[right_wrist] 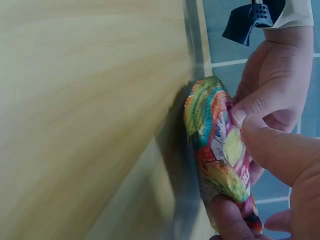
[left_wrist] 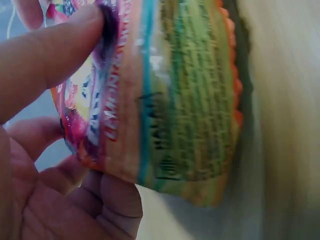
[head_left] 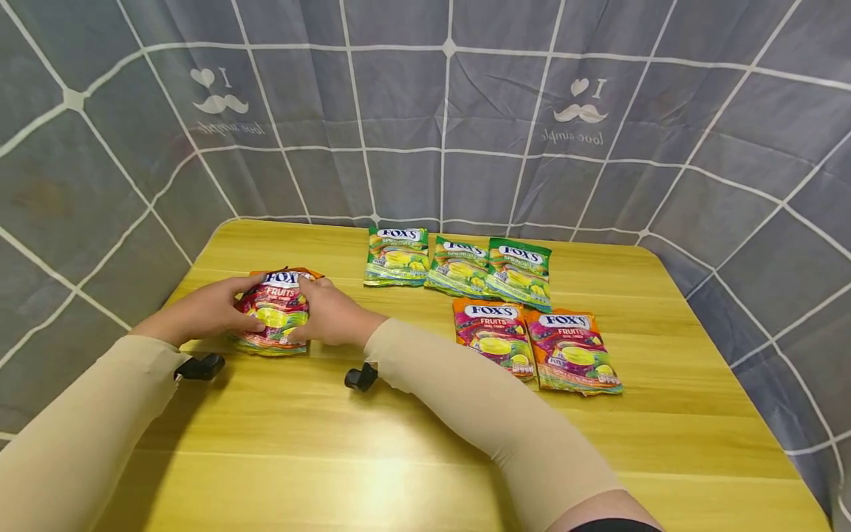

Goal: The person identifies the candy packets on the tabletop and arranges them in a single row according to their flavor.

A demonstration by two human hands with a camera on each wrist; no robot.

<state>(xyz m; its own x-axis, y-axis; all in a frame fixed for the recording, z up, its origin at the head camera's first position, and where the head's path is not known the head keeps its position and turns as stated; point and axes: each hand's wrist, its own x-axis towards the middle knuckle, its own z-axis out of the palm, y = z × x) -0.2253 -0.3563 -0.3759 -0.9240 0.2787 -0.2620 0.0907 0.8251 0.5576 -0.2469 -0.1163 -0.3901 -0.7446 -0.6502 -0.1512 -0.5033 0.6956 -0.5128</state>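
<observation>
Both hands hold a purple and orange Fox's Fruits candy bag [head_left: 281,314] near the table's left edge. My left hand [head_left: 216,309] grips its left side, thumb across the printed front. My right hand [head_left: 335,314] grips the opposite side. In the left wrist view the bag's striped bottom [left_wrist: 185,100] with small print faces the camera, the left thumb [left_wrist: 50,60] pressing on the front and the other fingers behind. The right wrist view shows the bag [right_wrist: 220,135] edge-on, plump, close to the table, with the thumbs of both hands almost meeting on it.
Three green Fox's bags, one at left [head_left: 397,256], one in the middle [head_left: 459,267] and one at right [head_left: 520,273], lie in a back row. In front lie two more Fruits bags [head_left: 493,338] [head_left: 573,351]. A grey checked curtain [head_left: 405,96] surrounds the wooden table [head_left: 299,465].
</observation>
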